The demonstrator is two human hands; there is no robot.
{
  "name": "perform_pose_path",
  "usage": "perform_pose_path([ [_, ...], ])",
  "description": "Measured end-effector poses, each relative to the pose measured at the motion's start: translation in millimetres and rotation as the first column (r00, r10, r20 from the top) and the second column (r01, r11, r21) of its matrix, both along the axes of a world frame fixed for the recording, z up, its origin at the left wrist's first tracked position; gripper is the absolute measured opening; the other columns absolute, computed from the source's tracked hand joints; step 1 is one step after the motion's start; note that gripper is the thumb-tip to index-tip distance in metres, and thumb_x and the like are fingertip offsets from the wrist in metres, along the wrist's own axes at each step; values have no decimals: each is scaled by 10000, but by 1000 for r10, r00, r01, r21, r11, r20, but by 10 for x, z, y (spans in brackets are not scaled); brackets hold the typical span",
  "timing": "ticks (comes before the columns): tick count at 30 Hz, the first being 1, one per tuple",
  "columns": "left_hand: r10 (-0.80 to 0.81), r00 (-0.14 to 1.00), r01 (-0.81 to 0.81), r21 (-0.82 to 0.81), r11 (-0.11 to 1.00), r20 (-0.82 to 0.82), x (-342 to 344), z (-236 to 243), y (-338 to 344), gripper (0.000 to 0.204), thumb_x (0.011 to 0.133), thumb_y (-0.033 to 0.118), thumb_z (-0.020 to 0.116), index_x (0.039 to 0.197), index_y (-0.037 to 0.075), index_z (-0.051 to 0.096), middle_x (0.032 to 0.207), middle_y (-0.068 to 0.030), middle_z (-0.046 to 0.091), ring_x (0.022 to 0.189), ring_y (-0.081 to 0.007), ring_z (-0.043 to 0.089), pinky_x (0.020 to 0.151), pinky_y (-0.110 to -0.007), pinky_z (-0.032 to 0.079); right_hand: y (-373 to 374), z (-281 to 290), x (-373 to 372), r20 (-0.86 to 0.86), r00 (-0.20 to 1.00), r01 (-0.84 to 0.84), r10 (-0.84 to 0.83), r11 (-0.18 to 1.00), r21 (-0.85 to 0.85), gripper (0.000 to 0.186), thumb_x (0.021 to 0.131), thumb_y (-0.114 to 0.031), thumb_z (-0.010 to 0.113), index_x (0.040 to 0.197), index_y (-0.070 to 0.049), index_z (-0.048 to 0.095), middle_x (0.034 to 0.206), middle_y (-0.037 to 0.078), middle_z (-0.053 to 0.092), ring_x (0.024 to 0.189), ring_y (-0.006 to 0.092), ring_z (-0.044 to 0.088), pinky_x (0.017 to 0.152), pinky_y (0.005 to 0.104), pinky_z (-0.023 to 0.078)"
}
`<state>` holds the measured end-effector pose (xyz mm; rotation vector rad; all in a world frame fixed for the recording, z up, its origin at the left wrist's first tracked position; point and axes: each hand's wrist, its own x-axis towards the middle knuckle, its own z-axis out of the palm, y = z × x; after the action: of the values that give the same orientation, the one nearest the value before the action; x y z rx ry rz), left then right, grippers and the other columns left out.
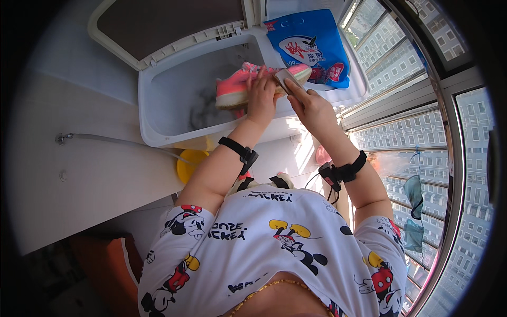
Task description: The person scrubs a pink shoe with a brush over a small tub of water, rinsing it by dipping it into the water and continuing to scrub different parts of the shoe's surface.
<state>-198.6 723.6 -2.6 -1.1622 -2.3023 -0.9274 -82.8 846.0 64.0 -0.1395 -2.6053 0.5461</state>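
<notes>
A pink sneaker (231,94) with a pale, dirty-looking sole lies on its side over the open tub of a white washing machine (153,124). My left hand (260,98) is closed round its middle, fingers over the upper. Pressed against the sole near the sneaker's right end is a flat, pale-backed scrubbing brush (284,78); its bristle side is hidden. My right hand (311,108) grips this brush, thumb and fingers along its edge. Greyish water and a dark, blurry shape show in the tub below the shoe.
The tub's dark-panelled lid (169,24) stands raised behind. A blue detergent bag (311,45) rests on the machine's right side. A grey hose (116,139) runs from the left wall toward a yellow basin (190,166) below. Barred windows (401,127) line the right, with masks hanging there.
</notes>
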Motion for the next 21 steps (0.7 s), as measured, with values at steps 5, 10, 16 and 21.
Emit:
perform_pose_path([
  [5, -24, 1000, 24, 40, 999, 0, 49, 8, 18, 492, 760, 70, 672, 1215, 38, 490, 1229, -126, 531, 1308, -310, 385, 1063, -525, 230, 253, -139, -128, -89, 995, 38, -51, 989, -143, 363, 892, -305, 595, 1248, -234, 585, 700, 158, 618, 598, 357, 612, 536, 431, 491],
  [10, -49, 999, 49, 13, 999, 24, 140, -3, 13, 474, 756, 59, 666, 1197, 55, 493, 1204, -108, 543, 1303, -279, 397, 1049, -522, 242, 623, -235, -166, 20, 980, 199, -199, 959, -200, 340, 915, -246, 582, 1243, -158, 590, 895, 197, 666, 749, 370, 645, 658, 384, 514],
  [16, -40, 999, 40, 20, 999, -21, 156, -18, -1, 513, 726, 64, 690, 1203, 49, 504, 1191, -101, 557, 1270, -270, 432, 1045, -499, 256, 125, -39, 41, -15, 999, 53, -53, 998, 38, 367, 889, -306, 596, 1249, -232, 577, 676, 153, 586, 572, 362, 600, 516, 440, 491],
  [21, -88, 995, 93, 98, 991, -50, 186, 45, 134, 547, 697, 49, 707, 1205, 29, 503, 1135, -133, 589, 1160, -296, 508, 990, -455, 342, 500, -243, -158, -126, 981, 133, -145, 986, -98, 366, 885, -317, 591, 1228, -189, 584, 708, 181, 615, 606, 376, 609, 535, 447, 496],
])
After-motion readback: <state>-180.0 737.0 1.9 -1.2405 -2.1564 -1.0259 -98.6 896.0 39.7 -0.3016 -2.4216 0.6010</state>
